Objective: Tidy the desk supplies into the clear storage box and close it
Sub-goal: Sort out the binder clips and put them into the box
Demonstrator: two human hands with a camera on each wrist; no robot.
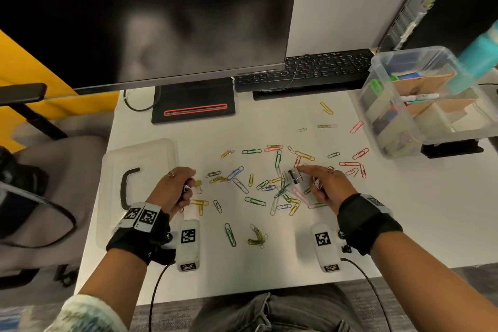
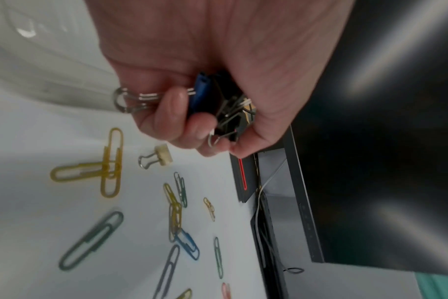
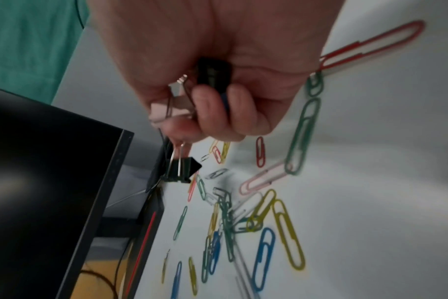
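Many coloured paper clips [image 1: 254,201] lie scattered over the white desk [image 1: 404,218]. My left hand [image 1: 188,186] is curled round a bunch of binder clips, a blue one [image 2: 201,91] among them. A small cream binder clip [image 2: 157,158] lies on the desk just past its fingers. My right hand [image 1: 310,178] grips black and pink binder clips [image 3: 164,111], and another black binder clip [image 3: 183,168] hangs from its fingertips by the wire handle. The clear storage box [image 1: 377,105] stands open at the far right, and its lid [image 1: 151,153] lies at the left.
A monitor [image 1: 161,21] on a black stand [image 1: 194,105] and a keyboard [image 1: 304,69] fill the back of the desk. A teal bottle [image 1: 478,56] rises beside the box. An office chair [image 1: 40,197] stands left of the desk.
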